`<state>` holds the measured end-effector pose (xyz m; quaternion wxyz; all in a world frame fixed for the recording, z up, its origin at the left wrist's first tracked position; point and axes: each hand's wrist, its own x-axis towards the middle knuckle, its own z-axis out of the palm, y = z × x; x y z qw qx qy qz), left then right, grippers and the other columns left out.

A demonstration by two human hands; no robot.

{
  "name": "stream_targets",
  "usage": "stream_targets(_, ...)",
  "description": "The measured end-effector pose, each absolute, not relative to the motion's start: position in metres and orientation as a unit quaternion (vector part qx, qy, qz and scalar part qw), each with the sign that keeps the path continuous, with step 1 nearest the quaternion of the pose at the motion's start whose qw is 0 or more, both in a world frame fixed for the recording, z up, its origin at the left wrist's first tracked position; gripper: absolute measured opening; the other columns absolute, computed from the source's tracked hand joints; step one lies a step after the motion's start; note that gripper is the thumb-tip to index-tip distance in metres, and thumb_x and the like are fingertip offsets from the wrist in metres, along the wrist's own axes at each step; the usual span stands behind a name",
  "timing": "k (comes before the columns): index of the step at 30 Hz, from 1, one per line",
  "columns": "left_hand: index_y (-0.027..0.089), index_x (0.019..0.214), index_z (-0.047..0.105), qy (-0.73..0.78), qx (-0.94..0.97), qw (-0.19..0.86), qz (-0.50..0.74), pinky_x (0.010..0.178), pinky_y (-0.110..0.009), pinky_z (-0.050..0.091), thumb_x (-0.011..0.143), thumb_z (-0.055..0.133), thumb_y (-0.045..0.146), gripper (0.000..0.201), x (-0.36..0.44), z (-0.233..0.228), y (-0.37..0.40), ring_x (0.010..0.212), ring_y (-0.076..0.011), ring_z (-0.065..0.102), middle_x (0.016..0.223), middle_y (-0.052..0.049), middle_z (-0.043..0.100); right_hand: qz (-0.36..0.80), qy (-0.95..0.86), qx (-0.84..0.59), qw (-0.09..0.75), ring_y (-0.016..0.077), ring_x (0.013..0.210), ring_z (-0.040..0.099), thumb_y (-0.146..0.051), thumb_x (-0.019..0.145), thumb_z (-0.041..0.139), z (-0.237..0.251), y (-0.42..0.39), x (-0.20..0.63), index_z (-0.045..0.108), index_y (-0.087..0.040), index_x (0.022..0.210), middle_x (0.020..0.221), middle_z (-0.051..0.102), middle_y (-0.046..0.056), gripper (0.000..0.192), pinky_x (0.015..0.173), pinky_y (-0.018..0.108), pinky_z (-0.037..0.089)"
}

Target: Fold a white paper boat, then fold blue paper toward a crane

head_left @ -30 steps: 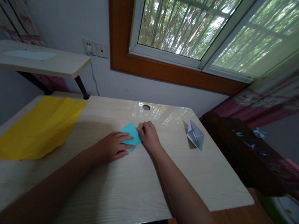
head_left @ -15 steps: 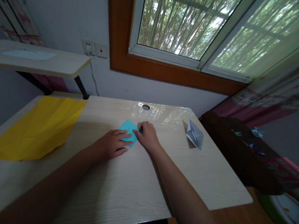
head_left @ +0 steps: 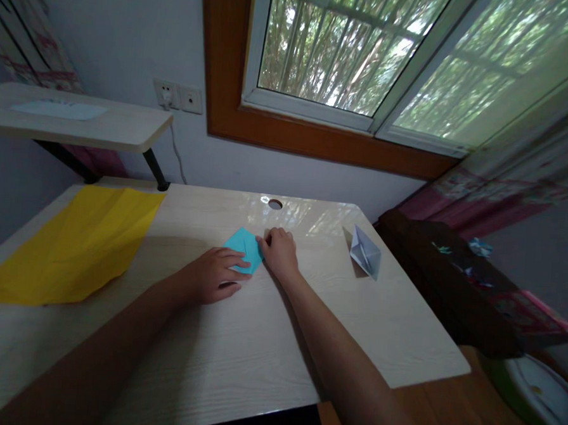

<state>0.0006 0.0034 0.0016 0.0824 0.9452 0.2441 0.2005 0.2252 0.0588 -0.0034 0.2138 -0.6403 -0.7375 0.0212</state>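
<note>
The folded paper (head_left: pixel 244 247) under my hands is turquoise blue, one plain colour. The surface (head_left: pixel 239 349) is pale beige with a fine wood-grain pattern, and it shines white near the window. At nine o'clock from my hands lies a big sheet (head_left: pixel 73 243) of bright yellow. At three o'clock stands a small paper boat (head_left: pixel 366 253), light grey-white. The window frame (head_left: pixel 224 76) at twelve o'clock is orange-brown. The curtain (head_left: pixel 504 186) has pink and white bands.

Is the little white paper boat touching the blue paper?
No, the white paper boat sits apart, right of the blue paper under both hands.
</note>
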Motion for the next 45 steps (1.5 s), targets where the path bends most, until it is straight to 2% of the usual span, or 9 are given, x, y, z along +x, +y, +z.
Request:
stream_targets(6, 0.025, 0.133, 0.063, 0.255, 0.934, 0.12, 0.218, 0.109, -0.048, 0.046, 0.096, 0.057, 0.029, 0.038, -0.004, -0.004, 0.008, 0.128, -0.0265, 0.059, 0.132, -0.006, 0.069, 0.05, -0.758, -0.617, 0.205, 0.0232, 0.092, 0.054, -0.044, 0.092, 0.065, -0.005, 0.062, 0.232, 0.059, -0.021, 0.092, 0.099, 0.064, 0.007, 0.024, 0.079, 0.033, 0.036)
stream_targets(11, 0.022, 0.127, 0.067, 0.254, 0.929, 0.122, 0.24, 0.109, -0.046, 0.046, 0.097, 0.055, 0.027, 0.033, -0.006, -0.007, 0.01, 0.126, -0.0254, 0.061, 0.13, -0.009, 0.07, 0.077, -0.782, -0.587, 0.196, 0.0211, 0.088, 0.053, -0.049, 0.085, 0.073, -0.006, 0.064, 0.24, 0.059, -0.019, 0.093, 0.096, 0.063, 0.006, 0.033, 0.077, 0.031, 0.036)
stream_targets(19, 0.02, 0.126, 0.064, 0.273, 0.919, 0.134, 0.251, 0.108, -0.046, 0.048, 0.092, 0.056, 0.019, 0.035, -0.004, -0.003, 0.009, 0.122, -0.0247, 0.062, 0.13, -0.011, 0.068, 0.102, -0.801, -0.558, 0.191, 0.0214, 0.088, 0.053, -0.05, 0.079, 0.077, -0.001, 0.043, 0.247, 0.058, -0.019, 0.096, 0.095, 0.062, 0.005, 0.041, 0.076, 0.031, 0.036)
stream_targets(34, 0.025, 0.137, 0.059, 0.268, 0.926, 0.123, 0.234, 0.11, -0.048, 0.045, 0.093, 0.056, 0.018, 0.045, -0.005, -0.012, 0.011, 0.125, -0.0252, 0.06, 0.134, -0.01, 0.066, 0.137, -0.802, -0.558, 0.163, 0.0234, 0.093, 0.053, -0.058, 0.066, 0.085, 0.009, 0.023, 0.247, 0.056, -0.021, 0.096, 0.098, 0.061, 0.005, 0.056, 0.076, 0.031, 0.036)
stream_targets(37, 0.025, 0.136, 0.061, 0.264, 0.928, 0.119, 0.232, 0.11, -0.048, 0.045, 0.093, 0.056, 0.019, 0.043, -0.005, -0.013, 0.012, 0.125, -0.0253, 0.06, 0.134, -0.01, 0.066, 0.151, -0.793, -0.568, 0.162, 0.0223, 0.091, 0.054, -0.056, 0.066, 0.085, 0.01, 0.026, 0.245, 0.057, -0.021, 0.094, 0.097, 0.063, 0.004, 0.054, 0.075, 0.03, 0.036)
stream_targets(45, 0.024, 0.134, 0.063, 0.263, 0.919, 0.149, 0.254, 0.11, -0.047, 0.046, 0.093, 0.055, 0.02, 0.041, -0.005, -0.008, 0.012, 0.125, -0.0243, 0.06, 0.132, -0.009, 0.068, 0.118, -0.754, -0.621, 0.177, 0.0216, 0.082, 0.056, -0.045, 0.084, 0.073, 0.008, 0.039, 0.236, 0.057, -0.022, 0.084, 0.084, 0.066, 0.003, 0.028, 0.068, 0.029, 0.031)
